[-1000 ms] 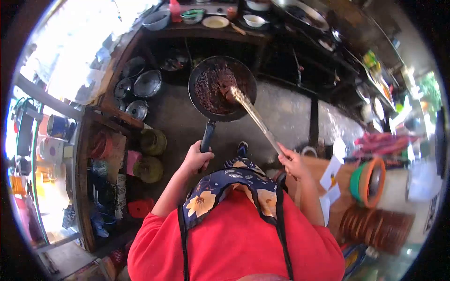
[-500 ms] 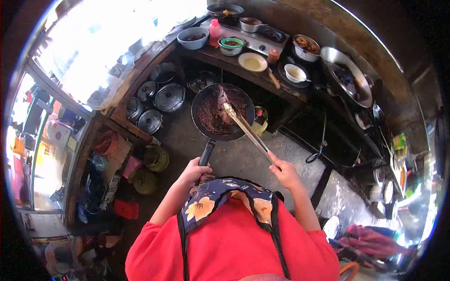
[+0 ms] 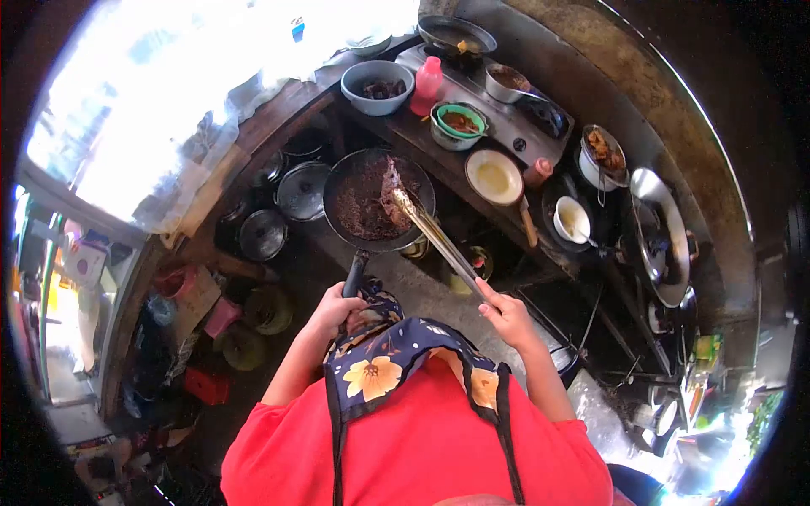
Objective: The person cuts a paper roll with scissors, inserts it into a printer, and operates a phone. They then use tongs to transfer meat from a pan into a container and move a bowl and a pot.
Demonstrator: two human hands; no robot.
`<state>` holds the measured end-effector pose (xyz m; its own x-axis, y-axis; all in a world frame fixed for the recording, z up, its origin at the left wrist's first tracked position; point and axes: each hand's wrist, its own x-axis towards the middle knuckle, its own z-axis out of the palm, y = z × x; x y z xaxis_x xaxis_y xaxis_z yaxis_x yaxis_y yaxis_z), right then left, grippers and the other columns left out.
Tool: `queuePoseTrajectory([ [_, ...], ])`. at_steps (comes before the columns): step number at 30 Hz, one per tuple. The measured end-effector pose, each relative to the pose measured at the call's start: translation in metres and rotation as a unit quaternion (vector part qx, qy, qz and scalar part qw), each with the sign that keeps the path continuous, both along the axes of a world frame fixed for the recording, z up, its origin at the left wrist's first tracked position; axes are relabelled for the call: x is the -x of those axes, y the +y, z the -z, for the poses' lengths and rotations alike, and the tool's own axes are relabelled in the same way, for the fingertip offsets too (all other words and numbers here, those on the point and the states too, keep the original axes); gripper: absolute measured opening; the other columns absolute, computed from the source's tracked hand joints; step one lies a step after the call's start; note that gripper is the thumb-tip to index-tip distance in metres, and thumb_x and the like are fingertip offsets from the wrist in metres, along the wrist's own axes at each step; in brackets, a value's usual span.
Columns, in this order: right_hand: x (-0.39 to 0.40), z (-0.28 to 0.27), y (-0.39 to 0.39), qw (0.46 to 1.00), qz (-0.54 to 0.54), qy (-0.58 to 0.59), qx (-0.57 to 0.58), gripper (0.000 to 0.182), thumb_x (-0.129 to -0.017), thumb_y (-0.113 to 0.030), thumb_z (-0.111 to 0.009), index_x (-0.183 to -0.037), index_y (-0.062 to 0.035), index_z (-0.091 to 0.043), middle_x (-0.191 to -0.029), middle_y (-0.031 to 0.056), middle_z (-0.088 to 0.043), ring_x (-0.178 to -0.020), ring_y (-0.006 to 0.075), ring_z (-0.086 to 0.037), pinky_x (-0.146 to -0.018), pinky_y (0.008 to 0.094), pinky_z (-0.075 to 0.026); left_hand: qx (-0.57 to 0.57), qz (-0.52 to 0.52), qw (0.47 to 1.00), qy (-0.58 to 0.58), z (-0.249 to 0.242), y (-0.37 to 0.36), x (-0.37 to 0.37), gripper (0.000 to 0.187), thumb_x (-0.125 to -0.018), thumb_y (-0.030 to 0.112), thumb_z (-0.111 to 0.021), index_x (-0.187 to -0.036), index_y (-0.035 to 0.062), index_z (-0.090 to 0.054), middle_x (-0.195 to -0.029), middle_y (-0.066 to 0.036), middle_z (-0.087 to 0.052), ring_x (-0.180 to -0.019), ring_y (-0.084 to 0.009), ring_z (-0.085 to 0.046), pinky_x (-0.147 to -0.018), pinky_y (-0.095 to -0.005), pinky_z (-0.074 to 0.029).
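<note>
My left hand (image 3: 339,309) is wrapped round the black handle of a frying pan (image 3: 348,223), held out in front of my body. Dark, crumbly sauce coats the inside of the pan. Metal tongs (image 3: 447,248) run from my right hand (image 3: 506,317), whose fingers are closed round their near end. At the tongs' far tips, over the pan, is a piece of dark reddish-brown meat (image 3: 392,187). A navy flowered apron (image 3: 413,346) covers my front below both hands.
On the counter ahead stand a grey bowl (image 3: 376,103) of dark pieces, a pink bottle (image 3: 428,84), a green bowl (image 3: 461,121) and a cream plate (image 3: 496,179). A large wok (image 3: 675,253) sits at right. Lidded pots (image 3: 263,234) fill a low shelf at left.
My view has turned, and the counter looks nearer and farther right. Pan, tongs and meat have moved left together toward the grey bowl's side. Both hands keep their grips.
</note>
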<state>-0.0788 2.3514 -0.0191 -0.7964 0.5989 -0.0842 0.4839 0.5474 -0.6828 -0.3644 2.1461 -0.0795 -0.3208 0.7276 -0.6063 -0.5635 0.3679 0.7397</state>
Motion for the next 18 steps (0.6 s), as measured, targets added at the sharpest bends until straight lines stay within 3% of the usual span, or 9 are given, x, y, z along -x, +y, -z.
queuePoseTrajectory([
  [9, 0.155, -0.025, 0.105, 0.999, -0.016, -0.043, 0.025, 0.052, -0.087, -0.024, -0.057, -0.137, -0.026, -0.043, -0.073, 0.0168, -0.055, -0.07, 0.0316, -0.057, -0.069, 0.0368, -0.045, 0.031, 0.017, 0.999, 0.04, -0.012, 0.087, 0.14, 0.025, -0.07, 0.002, -0.066, -0.086, 0.0064, -0.047, -0.056, -0.001, -0.046, -0.035, -0.0128, -0.041, -0.033, -0.0272, -0.031],
  [13, 0.178, -0.011, 0.123, 0.997, -0.011, -0.047, 0.055, 0.054, -0.087, -0.024, -0.057, -0.138, -0.0273, -0.042, -0.075, 0.0171, -0.057, -0.071, 0.031, -0.057, -0.07, 0.0361, -0.045, 0.058, 0.033, 0.996, 0.065, -0.015, 0.112, 0.164, 0.025, -0.071, 0.002, -0.065, -0.088, 0.006, -0.047, -0.057, -0.001, -0.046, -0.036, -0.0122, -0.041, -0.033, -0.0268, -0.03],
  [18, 0.194, -0.006, 0.148, 0.996, -0.031, -0.058, 0.066, 0.055, -0.086, -0.023, -0.058, -0.138, -0.025, -0.042, -0.076, 0.0161, -0.058, -0.07, 0.0288, -0.056, -0.071, 0.0346, -0.045, 0.047, 0.017, 0.999, 0.0, -0.016, 0.135, 0.172, 0.024, -0.071, 0.002, -0.065, -0.088, 0.0053, -0.048, -0.058, -0.002, -0.047, -0.037, -0.0122, -0.042, -0.034, -0.0265, -0.031],
])
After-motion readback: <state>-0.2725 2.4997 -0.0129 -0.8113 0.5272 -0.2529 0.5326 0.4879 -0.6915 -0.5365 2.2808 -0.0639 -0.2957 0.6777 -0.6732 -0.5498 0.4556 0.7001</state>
